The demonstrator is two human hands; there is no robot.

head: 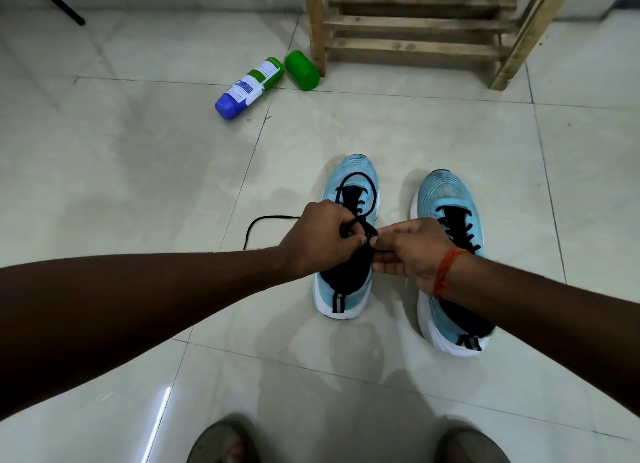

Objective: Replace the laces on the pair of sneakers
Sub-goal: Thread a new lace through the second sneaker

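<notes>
Two light blue sneakers with white soles stand side by side on the tiled floor, toes pointing away. Over the left sneaker (349, 185) my left hand (320, 239) grips the black lace (360, 182), which loops over the toe and trails left across the floor. My right hand (412, 251) pinches the same lace just beside the left hand, above the shoe's tongue. The right sneaker (446, 199) is laced in black; my right wrist, with an orange thread band, covers part of it.
A blue, white and green bottle (249, 86) lies on the floor at the back, a green cap (302, 70) beside it. A wooden rack (419, 26) stands behind. A black stand leg (65, 10) crosses the top left. My two feet (221, 443) show at the bottom edge.
</notes>
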